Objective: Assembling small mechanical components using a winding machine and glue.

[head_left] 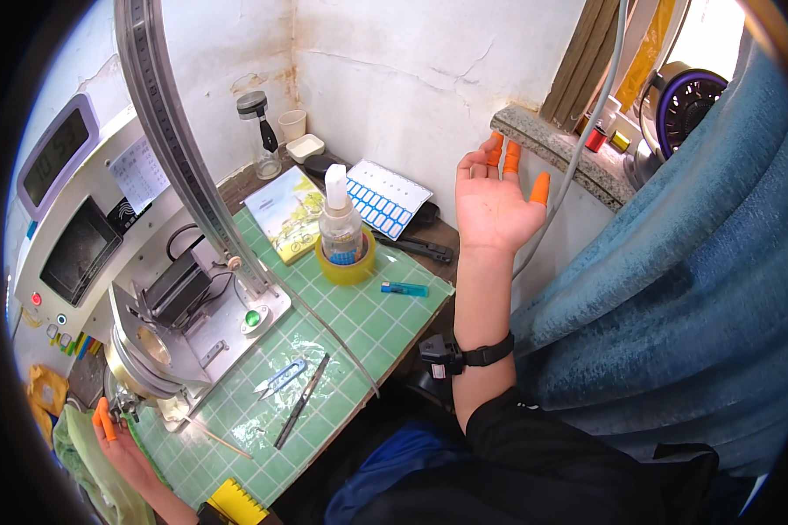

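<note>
My right hand (pixel 499 206) is raised at the far right of the table, palm showing and fingers spread. Orange finger cots cover its thumb and two fingers, and nothing is in it. The stone windowsill (pixel 569 157) is just beyond its fingertips. At the lower left, my left hand (pixel 130 455) has its palm up and fingers stretched, with orange cots on it, beside a green cloth (pixel 83 464). Its fingertips are close to a small metal fitting under the round wheel (pixel 136 367) of a grey-white machine (pixel 70 201); whether they touch it I cannot tell.
On the green gridded tabletop (pixel 368 328) lie thread snips (pixel 282 376), black tweezers (pixel 302 401), a thin stick (pixel 219 437) and a blue lighter (pixel 404 289). A pump bottle (pixel 340 227) stands inside a yellow tape roll (pixel 346 269). Blue curtain (pixel 657 289) hangs at right.
</note>
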{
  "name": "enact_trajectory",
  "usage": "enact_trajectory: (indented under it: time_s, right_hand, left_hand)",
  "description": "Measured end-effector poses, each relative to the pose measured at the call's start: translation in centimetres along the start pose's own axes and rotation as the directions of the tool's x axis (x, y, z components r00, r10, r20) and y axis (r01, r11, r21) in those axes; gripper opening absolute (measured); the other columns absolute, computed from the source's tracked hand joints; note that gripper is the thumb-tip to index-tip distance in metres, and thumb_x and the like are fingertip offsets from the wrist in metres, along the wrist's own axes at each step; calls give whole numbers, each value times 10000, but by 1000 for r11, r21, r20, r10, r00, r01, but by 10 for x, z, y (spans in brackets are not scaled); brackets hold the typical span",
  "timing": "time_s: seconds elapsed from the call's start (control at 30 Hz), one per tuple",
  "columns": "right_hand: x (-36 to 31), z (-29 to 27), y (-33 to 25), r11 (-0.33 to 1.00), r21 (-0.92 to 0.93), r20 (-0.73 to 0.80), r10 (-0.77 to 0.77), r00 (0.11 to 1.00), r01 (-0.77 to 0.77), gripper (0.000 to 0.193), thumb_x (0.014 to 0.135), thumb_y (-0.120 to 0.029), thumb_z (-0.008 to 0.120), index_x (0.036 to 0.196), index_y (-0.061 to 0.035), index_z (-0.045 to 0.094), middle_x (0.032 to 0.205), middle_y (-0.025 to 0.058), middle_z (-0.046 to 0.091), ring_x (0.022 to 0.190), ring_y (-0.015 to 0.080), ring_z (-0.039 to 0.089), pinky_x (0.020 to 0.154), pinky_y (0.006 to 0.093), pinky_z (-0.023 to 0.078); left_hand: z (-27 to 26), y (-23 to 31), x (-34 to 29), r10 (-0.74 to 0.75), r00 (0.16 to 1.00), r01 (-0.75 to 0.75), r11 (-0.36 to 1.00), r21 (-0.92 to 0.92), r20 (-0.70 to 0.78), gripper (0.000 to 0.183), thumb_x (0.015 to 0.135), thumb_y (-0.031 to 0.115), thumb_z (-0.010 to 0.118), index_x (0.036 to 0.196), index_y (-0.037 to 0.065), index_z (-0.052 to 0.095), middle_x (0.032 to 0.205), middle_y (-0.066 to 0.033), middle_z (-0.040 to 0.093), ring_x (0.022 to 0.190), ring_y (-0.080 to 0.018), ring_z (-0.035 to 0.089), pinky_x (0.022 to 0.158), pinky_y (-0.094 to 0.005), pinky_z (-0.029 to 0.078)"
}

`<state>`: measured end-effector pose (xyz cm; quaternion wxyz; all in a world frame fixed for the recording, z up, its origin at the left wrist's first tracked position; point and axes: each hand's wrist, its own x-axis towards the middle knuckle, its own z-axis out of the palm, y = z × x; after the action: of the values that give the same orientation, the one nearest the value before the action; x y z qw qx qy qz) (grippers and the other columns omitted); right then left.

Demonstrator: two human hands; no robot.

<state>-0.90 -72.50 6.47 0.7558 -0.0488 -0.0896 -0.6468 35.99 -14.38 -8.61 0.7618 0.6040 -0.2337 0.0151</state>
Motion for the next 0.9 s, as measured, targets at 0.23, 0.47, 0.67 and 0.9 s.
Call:
enact_trajectory:
  time_s: [0.23, 0.47, 0.67, 0.9]
  right_hand:
    - [3, -1, 1, 999, -29, -17, -13, 1000, 12, 573, 1027, -519, 481, 1376, -65, 476, 1313, 103, 518, 1126, 209, 552, 907, 374, 466]
    - [0, 0, 2, 998, -9, -21, 70, 997, -70, 572, 1013, -511, 502, 1347, -48, 489, 1282, 112, 566, 1025, 202, 554, 877, 360, 456]
    - [0, 0, 2, 997, -7, -50, 71, 996, -71, 540, 1014, -492, 497, 1324, -50, 497, 1280, 116, 577, 992, 201, 547, 853, 359, 453]
    - [-1, 4, 2, 996, -6, -37, 86, 996, -87, 516, 1023, -488, 476, 1317, -65, 502, 1271, 115, 583, 968, 201, 547, 839, 359, 447]
  left_hand:
    - [5, 3, -1, 6, 1000, -6, 1000, -11, 2, 437, 1018, 94, 488, 1447, 17, 507, 1455, -54, 562, 1097, -90, 539, 960, -272, 404]
    - [6, 3, -1, 19, 1000, -19, 1000, 0, 18, 435, 1010, 86, 488, 1438, 15, 518, 1455, -55, 562, 1098, -94, 540, 965, -277, 408]
    - [8, 5, -1, 16, 1000, -16, 1000, -5, 15, 425, 1008, 85, 493, 1425, 15, 530, 1451, -55, 564, 1104, -98, 538, 963, -272, 413]
    - [5, 7, -1, 15, 1000, -15, 1000, -2, 22, 411, 1010, 77, 495, 1414, 12, 535, 1438, -52, 570, 1106, -96, 541, 965, -269, 418]
